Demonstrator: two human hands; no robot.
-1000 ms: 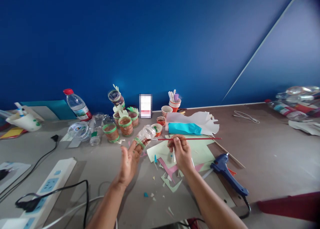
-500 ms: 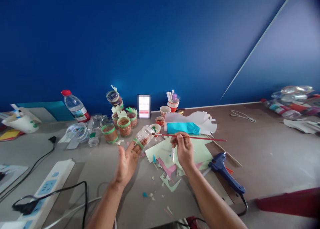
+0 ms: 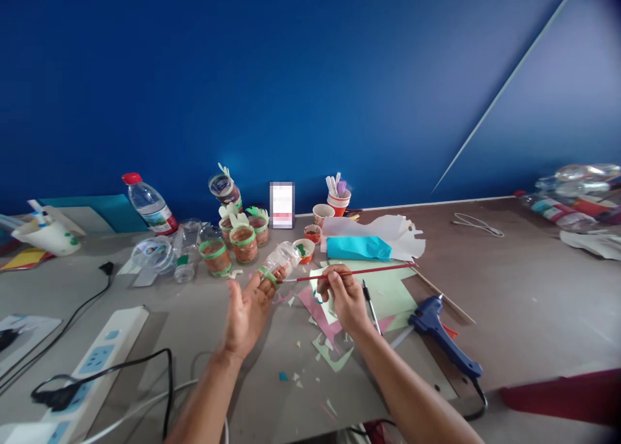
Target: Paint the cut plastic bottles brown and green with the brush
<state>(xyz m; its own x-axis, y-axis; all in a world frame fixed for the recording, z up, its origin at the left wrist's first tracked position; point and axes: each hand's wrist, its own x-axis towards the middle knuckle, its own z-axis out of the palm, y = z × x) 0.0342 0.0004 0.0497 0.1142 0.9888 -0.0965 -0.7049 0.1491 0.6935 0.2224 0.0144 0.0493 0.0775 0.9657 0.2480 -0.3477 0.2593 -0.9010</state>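
Observation:
My left hand (image 3: 250, 311), palm up with the thumb spread, carries a clear cut plastic bottle (image 3: 283, 257) on its fingers. A green band of paint rings the bottle's end nearest the fingers. Pinched in my right hand (image 3: 343, 295) is a long red-handled paintbrush (image 3: 373, 270), its tip touching or close to the green band by my left fingertips. Just behind the bottle stands a small paper cup of green paint (image 3: 304, 250). Beside that is a cup of brown paint (image 3: 313, 233). Brown-painted cups with green rims (image 3: 244, 244) stand at the left.
A blue glue gun (image 3: 446, 335) and a wooden stick (image 3: 444, 295) lie right of my right arm. Paper sheets (image 3: 388, 288), scraps and a pen (image 3: 371, 305) lie under my right hand. A power strip (image 3: 104, 353) with cables is at left. A red-capped bottle (image 3: 151, 204) stands behind.
My right hand has moved the brush left and down, from the bottle's far end by the green paint cup to its green-banded end. My left hand stays nearly still.

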